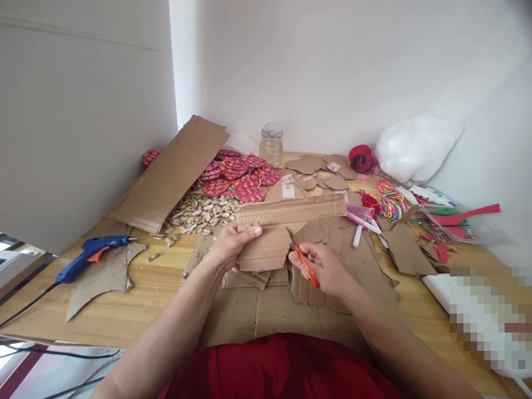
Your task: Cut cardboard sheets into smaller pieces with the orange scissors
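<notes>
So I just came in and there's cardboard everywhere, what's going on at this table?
A person is cutting cardboard. Their left hand holds a folded cardboard piece above the wooden table, while the right hand works orange-handled scissors into its lower edge. Cardboard scraps lie underneath. A blue glue gun rests to the left, with a pile of pale seeds and red woven ornaments further back.
</notes>
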Motion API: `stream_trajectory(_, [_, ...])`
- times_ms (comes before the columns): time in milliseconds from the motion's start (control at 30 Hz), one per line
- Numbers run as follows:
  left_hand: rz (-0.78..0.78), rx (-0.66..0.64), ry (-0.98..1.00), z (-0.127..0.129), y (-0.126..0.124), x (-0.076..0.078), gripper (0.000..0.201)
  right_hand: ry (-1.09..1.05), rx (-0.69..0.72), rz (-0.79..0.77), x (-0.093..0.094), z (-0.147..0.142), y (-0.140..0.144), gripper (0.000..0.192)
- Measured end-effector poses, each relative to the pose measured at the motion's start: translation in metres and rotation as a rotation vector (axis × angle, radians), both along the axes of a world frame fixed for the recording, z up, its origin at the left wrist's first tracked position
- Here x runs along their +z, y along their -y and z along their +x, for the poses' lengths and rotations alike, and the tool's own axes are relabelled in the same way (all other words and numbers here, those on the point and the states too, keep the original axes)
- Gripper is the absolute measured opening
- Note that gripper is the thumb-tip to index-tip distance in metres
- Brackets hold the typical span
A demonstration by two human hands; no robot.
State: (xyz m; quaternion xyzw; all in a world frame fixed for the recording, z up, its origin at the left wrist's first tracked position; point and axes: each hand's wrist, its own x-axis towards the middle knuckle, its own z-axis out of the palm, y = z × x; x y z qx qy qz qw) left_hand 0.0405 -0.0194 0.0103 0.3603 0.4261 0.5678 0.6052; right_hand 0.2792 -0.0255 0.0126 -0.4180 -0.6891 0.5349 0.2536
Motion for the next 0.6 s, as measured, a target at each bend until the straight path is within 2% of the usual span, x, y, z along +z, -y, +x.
stream_trajectory(100, [-0.009, -0.021, -0.021, 0.002, 0.003, 0.004, 0.052, 0.000, 0.036, -0.005, 0.002, -0.001, 0.000, 0.049])
stream_trajectory(267, [-0.067, -0.150, -0.085, 0.003, 0.008, 0.007, 0.047, 0.103, 0.096, 0.005, 0.009, 0.000, 0.000, 0.052])
stream_trajectory(400, [-0.011, -0.231, -0.162, 0.003, 0.011, 0.008, 0.037, 0.185, 0.143, 0.015, 0.012, 0.005, 0.001, 0.056])
stream_trajectory(500, [-0.026, -0.210, -0.162, 0.004, 0.012, 0.012, 0.036, 0.185, 0.129, 0.010, 0.011, 0.006, 0.002, 0.054])
stream_trajectory(600, [-0.056, -0.125, -0.080, 0.007, 0.011, 0.015, 0.044, 0.184, 0.055, -0.001, 0.012, 0.003, 0.004, 0.053])
